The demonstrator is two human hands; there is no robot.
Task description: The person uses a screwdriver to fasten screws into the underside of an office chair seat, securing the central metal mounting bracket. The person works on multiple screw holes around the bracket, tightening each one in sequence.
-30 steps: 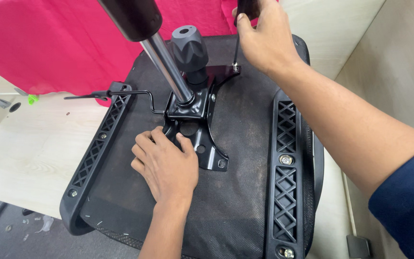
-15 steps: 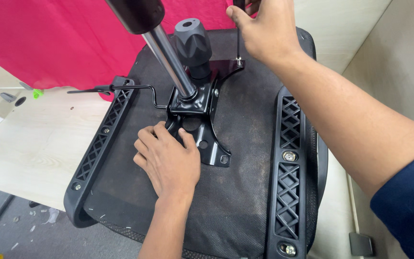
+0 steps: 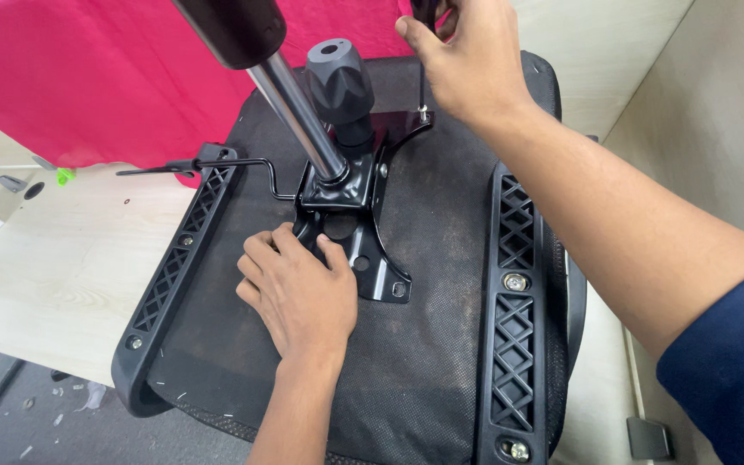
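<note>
An upturned office chair seat lies on a table, its black fabric underside facing up. A black metal tilt mechanism plate sits on it, with a chrome gas cylinder and a black knob rising from it. My left hand rests flat on the seat, fingers touching the plate's near edge. My right hand grips a thin tool held upright, its tip on a bolt at the plate's far corner.
Black plastic armrest brackets run along the seat's left and right sides, with bolts in them. A thin lever sticks out left. Pink cloth lies behind. A pale wooden tabletop extends to the left.
The view has shifted slightly. My right hand has risen a little over the far bolt with the tool; my left hand stays pressed beside the plate.
</note>
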